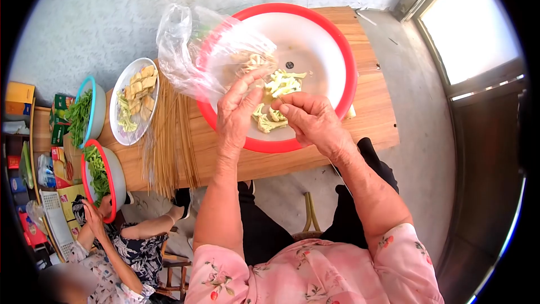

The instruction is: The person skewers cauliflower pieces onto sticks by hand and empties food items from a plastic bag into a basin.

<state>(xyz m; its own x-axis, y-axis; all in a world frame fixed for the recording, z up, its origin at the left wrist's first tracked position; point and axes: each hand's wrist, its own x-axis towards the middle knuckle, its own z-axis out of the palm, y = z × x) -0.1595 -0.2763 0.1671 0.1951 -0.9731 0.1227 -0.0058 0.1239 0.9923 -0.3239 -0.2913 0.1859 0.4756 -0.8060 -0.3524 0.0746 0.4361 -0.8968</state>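
Both of my hands are over a large white basin [309,28] with a red rim. My left hand [237,107] is at its near left side, index finger and thumb stretched out and apart, and I see nothing clearly gripped there. My right hand [315,121] is closed in a pinch, thumb against index finger; what it pinches is too small to make out. A thin pale stick shows beneath the right wrist. Pale cauliflower florets [283,83] lie in the basin beyond my fingers, with more cauliflower pieces [269,124] between my hands. A clear plastic bag [183,50] drapes over the left rim.
Many thin wooden skewers [169,141] lie on the wooden table [371,101]. Left of them stand a white oval dish [117,126] of sliced food, a blue-rimmed basin [98,115] and a red-rimmed bowl [116,174] of greens. Another person [112,247] sits at lower left, hands at that bowl.
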